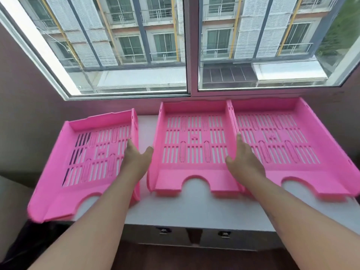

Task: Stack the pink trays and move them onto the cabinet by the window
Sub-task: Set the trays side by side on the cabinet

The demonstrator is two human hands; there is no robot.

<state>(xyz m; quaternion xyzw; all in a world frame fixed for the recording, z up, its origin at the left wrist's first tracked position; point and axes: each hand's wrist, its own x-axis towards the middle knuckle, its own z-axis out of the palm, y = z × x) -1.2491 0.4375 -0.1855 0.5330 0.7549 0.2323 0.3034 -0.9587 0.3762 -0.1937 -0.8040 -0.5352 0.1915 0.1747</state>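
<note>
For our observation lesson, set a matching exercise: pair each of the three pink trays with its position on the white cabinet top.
Column one:
1. left tray
2. middle tray
3. right tray

Column two:
A. touching its neighbour's side wall, no hand on its left wall
B. turned askew, overhanging the cabinet's left end
C. between both open hands

Pairs: 1-B, 2-C, 3-A
</note>
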